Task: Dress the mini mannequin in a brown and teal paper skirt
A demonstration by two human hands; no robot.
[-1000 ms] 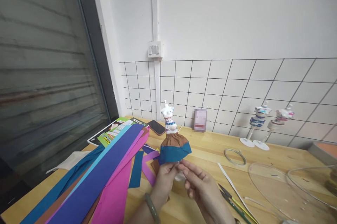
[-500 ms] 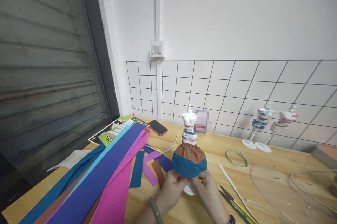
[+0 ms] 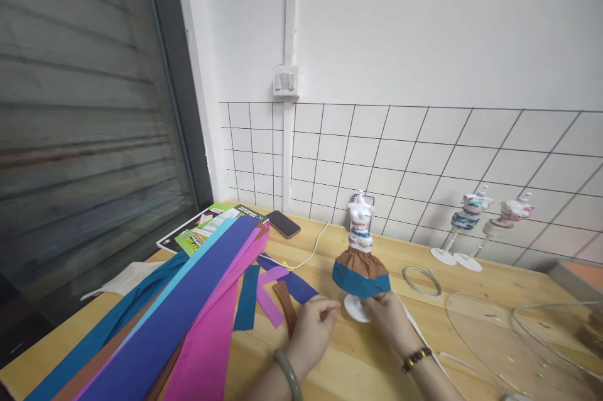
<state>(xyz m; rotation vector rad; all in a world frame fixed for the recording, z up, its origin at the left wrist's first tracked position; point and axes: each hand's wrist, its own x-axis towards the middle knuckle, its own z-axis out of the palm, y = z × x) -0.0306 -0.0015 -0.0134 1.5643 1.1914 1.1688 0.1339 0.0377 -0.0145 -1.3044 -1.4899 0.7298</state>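
Observation:
A small white dress form (image 3: 360,215) stands upright, its torso wrapped in painted bands. It wears a gathered brown skirt (image 3: 360,261) with a wide teal band (image 3: 360,283) at the hem. Below the hem, my right hand (image 3: 389,320) is closed at the stand's pole, beside the round white base (image 3: 357,308). The hand and hem hide the exact grip. To the left and apart from the stand, my left hand (image 3: 313,329) has thumb and fingers pressed together, with nothing visible in them. Closest to it lies a brown fabric strip (image 3: 284,305).
Long coloured fabric strips (image 3: 179,300) cover the table's left side, near booklets (image 3: 207,231) and a phone (image 3: 283,224). Teal (image 3: 245,300) and purple (image 3: 269,307) scraps lie mid-table. At right are two more dress forms (image 3: 464,215), a coiled tube (image 3: 423,280) and a clear round sheet (image 3: 490,332).
The dress form has shifted right in view, with my right hand at its stand. My left hand has come away from under the skirt. The scissors have dropped from sight by my right arm.

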